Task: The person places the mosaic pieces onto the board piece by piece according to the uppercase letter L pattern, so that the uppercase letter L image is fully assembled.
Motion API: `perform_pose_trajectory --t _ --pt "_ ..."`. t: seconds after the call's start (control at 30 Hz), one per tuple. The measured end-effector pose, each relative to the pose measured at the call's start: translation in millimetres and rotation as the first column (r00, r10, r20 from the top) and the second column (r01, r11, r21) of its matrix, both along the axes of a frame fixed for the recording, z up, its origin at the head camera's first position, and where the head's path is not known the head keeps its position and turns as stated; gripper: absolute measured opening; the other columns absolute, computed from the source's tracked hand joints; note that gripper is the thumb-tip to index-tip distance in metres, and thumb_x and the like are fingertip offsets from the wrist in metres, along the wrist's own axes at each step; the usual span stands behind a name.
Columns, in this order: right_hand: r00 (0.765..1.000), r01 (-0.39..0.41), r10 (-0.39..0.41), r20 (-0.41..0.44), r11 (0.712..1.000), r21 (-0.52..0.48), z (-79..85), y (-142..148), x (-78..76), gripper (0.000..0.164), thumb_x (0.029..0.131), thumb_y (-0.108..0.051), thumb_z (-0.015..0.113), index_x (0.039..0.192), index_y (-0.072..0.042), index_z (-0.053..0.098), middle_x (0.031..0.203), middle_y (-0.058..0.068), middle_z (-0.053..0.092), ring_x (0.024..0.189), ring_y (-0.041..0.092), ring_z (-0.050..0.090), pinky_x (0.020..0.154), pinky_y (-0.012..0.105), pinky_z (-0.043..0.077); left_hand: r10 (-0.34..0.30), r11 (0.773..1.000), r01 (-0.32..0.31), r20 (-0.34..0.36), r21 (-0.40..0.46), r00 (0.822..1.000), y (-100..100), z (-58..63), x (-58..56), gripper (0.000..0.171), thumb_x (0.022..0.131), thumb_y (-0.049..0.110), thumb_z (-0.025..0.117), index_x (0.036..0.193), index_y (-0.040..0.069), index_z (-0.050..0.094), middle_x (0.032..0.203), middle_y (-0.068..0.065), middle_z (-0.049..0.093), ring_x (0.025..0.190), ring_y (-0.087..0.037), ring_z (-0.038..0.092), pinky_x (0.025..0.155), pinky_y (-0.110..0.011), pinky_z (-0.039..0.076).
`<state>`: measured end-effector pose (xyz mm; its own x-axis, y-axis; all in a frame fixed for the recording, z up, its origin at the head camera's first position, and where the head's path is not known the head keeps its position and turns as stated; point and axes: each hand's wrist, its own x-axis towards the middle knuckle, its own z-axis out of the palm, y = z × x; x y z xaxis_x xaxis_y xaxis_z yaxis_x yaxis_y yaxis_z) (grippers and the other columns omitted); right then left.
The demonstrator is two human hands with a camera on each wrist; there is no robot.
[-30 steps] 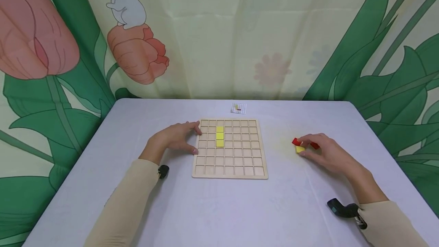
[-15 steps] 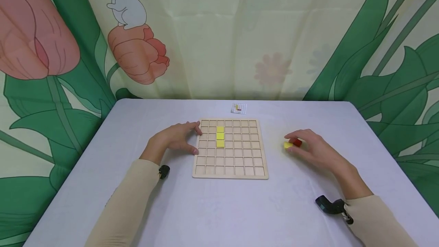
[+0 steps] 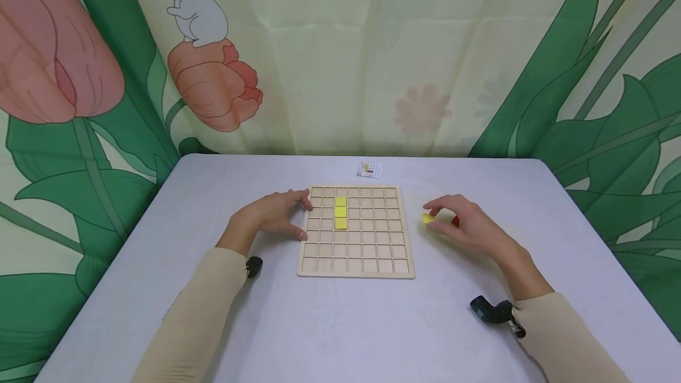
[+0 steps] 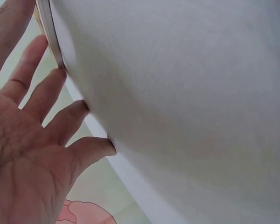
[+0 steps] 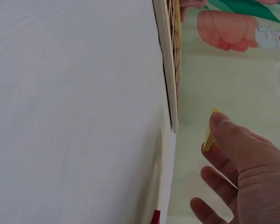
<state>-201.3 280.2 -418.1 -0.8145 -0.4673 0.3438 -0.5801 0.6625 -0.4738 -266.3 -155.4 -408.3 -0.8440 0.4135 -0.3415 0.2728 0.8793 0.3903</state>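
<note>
A wooden grid board (image 3: 355, 265) lies on the white table, with several yellow square tiles (image 3: 341, 212) in a column in its upper left part. Along the board's left edge my left hand (image 3: 272, 213) rests, thumb and a fingertip touching the frame. Its fingers are spread in the left wrist view. My right hand (image 3: 468, 223) pinches a yellow tile (image 5: 209, 135) between thumb and finger, just off the board's right side. Behind that hand, a red piece (image 3: 456, 220) shows partly hidden; the right wrist view catches red (image 5: 156, 217) on the table too.
A small card (image 3: 369, 169) with a printed grid and coloured squares lies beyond the board's far edge. Behind the white table (image 3: 340, 330) hangs a cloth (image 3: 340, 75) printed with flowers. Each wrist carries a black camera (image 3: 492, 311).
My right hand has picked up the yellow tile from beside the red pieces and carried it left towards the board. The left hand has stayed at the board's edge.
</note>
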Motion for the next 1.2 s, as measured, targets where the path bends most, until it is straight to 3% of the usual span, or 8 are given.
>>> perform_pose_trajectory --t 0.27,0.57,0.93,1.2 --pt "0.997 -0.053 0.052 -0.057 0.999 -0.014 -0.4 -16 -8.7 0.035 0.088 -0.007 0.081 0.122 -0.007 0.069 0.103 -0.004 0.071 0.107 0.023 0.062 0.095 0.038 0.046 0.004 1.0 -0.004 0.006 0.006 1.0 1 0.5 0.8 0.068 0.072 0.045 0.093 0.13 0.034 0.059 0.17 0.004 0.028 0.155 -0.03 0.029 0.123 -0.055 0.028" --pt "0.998 -0.056 0.055 -0.02 0.997 -0.054 -0.5 -28 -13.9 0.037 0.088 -0.008 0.081 0.123 -0.01 0.069 0.105 -0.002 0.071 0.11 0.023 0.062 0.099 0.037 0.046 0.003 1.0 -0.003 -0.001 -0.003 1.0 2 1.6 -0.4 0.068 0.072 0.044 0.093 0.131 0.034 0.06 0.17 0.005 0.027 0.157 -0.03 0.025 0.125 -0.054 0.025" --pt "0.996 -0.093 0.094 0.011 0.994 -0.055 3.6 -45 -18.5 0.038 0.089 -0.011 0.081 0.124 -0.008 0.068 0.106 -0.001 0.071 0.113 0.024 0.062 0.1 0.046 0.047 0.015 1.0 -0.015 -0.005 -0.011 1.0 1 -2.0 2.3 0.067 0.072 0.044 0.093 0.13 0.034 0.06 0.17 0.005 0.027 0.157 -0.032 0.023 0.124 -0.056 0.025" --pt "0.994 -0.098 0.101 0.038 0.992 -0.083 5.3 -60 -24.6 0.037 0.09 -0.014 0.081 0.124 -0.009 0.068 0.107 -0.002 0.071 0.116 0.025 0.061 0.104 0.05 0.047 0.008 1.0 -0.008 -0.005 0.004 1.0 1 2.1 1.0 0.067 0.073 0.042 0.094 0.13 0.033 0.06 0.17 0.004 0.027 0.157 -0.031 0.024 0.125 -0.055 0.025"
